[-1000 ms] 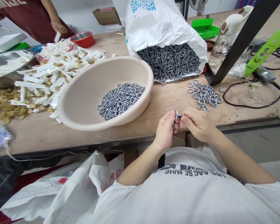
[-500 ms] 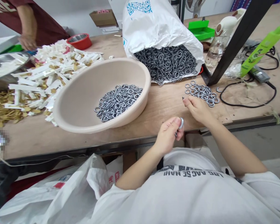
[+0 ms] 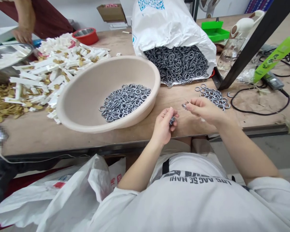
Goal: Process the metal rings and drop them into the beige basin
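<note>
My left hand (image 3: pixel 164 125) is curled around several grey metal rings (image 3: pixel 172 120), just in front of the table edge. Close beside it, my right hand (image 3: pixel 203 110) pinches a single ring (image 3: pixel 184 106) between thumb and fingers. A small pile of loose rings (image 3: pixel 214 95) lies on the table behind my right hand. To the left stands a wide beige basin (image 3: pixel 81 106) with many rings heaped in its right side. Behind the basin, a white sack (image 3: pixel 166 29) lies with its mouth toward me, full of the same rings.
White strips and brownish pieces (image 3: pixel 50 72) are heaped at the left. A co-worker's hand (image 3: pixel 23 33) is over a metal bowl (image 3: pixel 30 51). A red bowl (image 3: pixel 85 36) stands behind. On the right are a slanted black post (image 3: pixel 246 48), a glass jug (image 3: pixel 228 54) and a black cable (image 3: pixel 253 111).
My left hand has moved up and left, and the ring at its thumb tip no longer shows there. A ring now shows at my right fingertips. The view has shifted slightly.
</note>
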### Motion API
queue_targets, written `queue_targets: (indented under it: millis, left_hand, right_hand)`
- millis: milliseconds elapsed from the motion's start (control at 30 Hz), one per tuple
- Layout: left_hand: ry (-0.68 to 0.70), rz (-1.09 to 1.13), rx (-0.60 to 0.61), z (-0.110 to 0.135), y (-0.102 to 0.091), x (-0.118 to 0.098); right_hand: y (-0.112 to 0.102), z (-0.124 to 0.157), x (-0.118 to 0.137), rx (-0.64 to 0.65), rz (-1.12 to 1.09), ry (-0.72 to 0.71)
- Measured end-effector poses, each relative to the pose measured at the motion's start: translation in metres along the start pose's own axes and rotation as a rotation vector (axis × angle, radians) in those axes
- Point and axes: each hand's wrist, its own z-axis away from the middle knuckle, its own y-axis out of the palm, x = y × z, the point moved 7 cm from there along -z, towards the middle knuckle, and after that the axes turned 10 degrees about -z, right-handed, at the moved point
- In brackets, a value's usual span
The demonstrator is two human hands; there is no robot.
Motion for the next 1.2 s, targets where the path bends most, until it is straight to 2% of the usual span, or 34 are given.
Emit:
queue_targets:
  millis: [67,100,200,267,367,500,733,833,900,1000,1100,1200]
  left_hand:
    - [-0.011,-0.017,0.055,0.003,0.012,0.005]
    - [-0.029,-0.005,0.082,0.005,0.018,0.008]
    - [-0.068,0.016,0.109,0.010,0.028,0.017]
    - [-0.079,0.002,0.126,0.011,0.029,0.020]
    - [-0.112,-0.018,0.184,0.013,0.029,0.021]
    - [-0.117,-0.001,0.246,0.014,0.028,0.016]
    - [-0.061,-0.016,0.314,0.015,0.035,0.016]
    - [-0.009,0.000,0.337,0.015,0.039,0.014]
    - [0.006,0.001,0.342,0.014,0.039,0.012]
    - [0.015,0.004,0.308,0.012,0.035,0.009]
    - [0.005,0.021,0.255,0.009,0.030,0.009]
    - [-0.011,0.032,0.227,0.009,0.028,0.011]
  right_hand:
    - [0.021,0.020,0.010,0.007,-0.215,-0.076]
    - [0.026,0.028,0.013,-0.041,-0.220,-0.133]
    - [0.031,0.045,0.017,-0.235,-0.028,-0.325]
    - [0.031,0.051,0.016,-0.301,0.080,-0.396]
    - [0.028,0.051,0.011,-0.323,0.065,-0.345]
    - [0.027,0.046,0.001,-0.279,-0.205,-0.211]
    - [0.032,0.039,-0.001,-0.207,-0.417,-0.204]
    - [0.033,0.033,-0.004,-0.179,-0.485,-0.139]
    - [0.029,0.033,-0.001,-0.205,-0.424,-0.125]
    - [0.022,0.044,0.017,-0.271,-0.058,-0.215]
    - [0.027,0.057,0.035,-0.243,0.313,-0.288]
    - [0.033,0.064,0.043,-0.219,0.461,-0.314]
